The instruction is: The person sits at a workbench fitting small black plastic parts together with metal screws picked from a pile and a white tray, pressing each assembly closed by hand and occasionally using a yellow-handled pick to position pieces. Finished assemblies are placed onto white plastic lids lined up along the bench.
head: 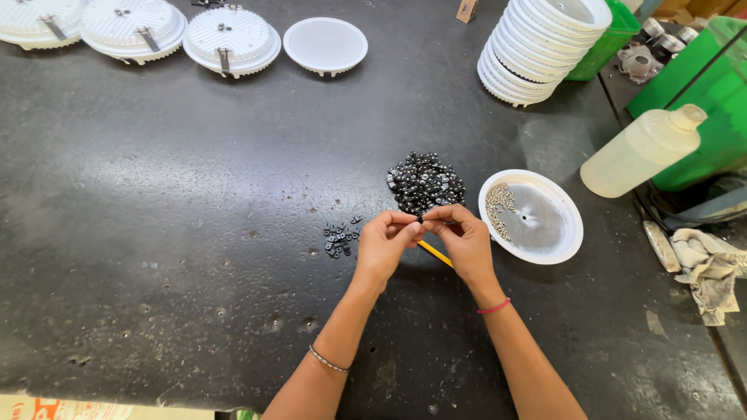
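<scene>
My left hand (385,245) and my right hand (464,241) meet fingertip to fingertip over the dark table, pinching a small black part between them. A yellow stick-like tool (434,253) pokes out between the two hands, under my right palm; which hand holds it I cannot tell. Just beyond the fingers lies a heap of small black parts (424,181). A smaller scatter of black pieces (338,236) sits left of my left hand. To the right a white round dish (562,249) holds small silvery screws (498,208).
Several white round lamp housings (232,39) line the far left edge, with a flat white disc (325,44). A stack of white rings (537,47) stands far right beside green bins (700,117). A translucent plastic bottle (642,152) and a crumpled rag (708,268) lie at the right.
</scene>
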Available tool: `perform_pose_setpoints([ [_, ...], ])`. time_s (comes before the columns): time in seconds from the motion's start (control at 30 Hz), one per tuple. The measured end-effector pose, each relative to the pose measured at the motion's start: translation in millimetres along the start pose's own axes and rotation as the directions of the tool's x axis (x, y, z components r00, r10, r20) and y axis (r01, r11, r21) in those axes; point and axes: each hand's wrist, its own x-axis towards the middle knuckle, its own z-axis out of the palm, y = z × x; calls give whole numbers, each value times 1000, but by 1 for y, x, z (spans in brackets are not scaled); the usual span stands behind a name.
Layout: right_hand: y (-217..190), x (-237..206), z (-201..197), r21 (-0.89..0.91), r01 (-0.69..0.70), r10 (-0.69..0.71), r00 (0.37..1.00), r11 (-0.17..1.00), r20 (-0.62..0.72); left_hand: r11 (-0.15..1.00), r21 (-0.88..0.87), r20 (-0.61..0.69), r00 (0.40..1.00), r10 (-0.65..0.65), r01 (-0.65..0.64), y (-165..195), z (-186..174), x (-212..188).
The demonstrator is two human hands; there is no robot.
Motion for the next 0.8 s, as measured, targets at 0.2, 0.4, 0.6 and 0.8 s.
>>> perform_pose_setpoints([
  [0.2, 1, 1, -1, -1, -46, 46, 999, 999, 7, 999, 12, 7, 999, 36, -36, 4, 4, -4],
  [0.4, 3, 0, -1, 16, -93, 93, 996, 996, 6, 949, 291, -60, 988, 145, -122, 10, 7, -8],
  [0.6, 7, -1, 1, 59, -88, 88, 996, 994, 7, 957, 270, -43, 991, 126, -110, 10, 7, -8],
  [0.8, 5, -1, -3, 115, -114, 107, 992, 987, 63, 953, 261, -4, 988, 158, -151, 7, 4, -6],
])
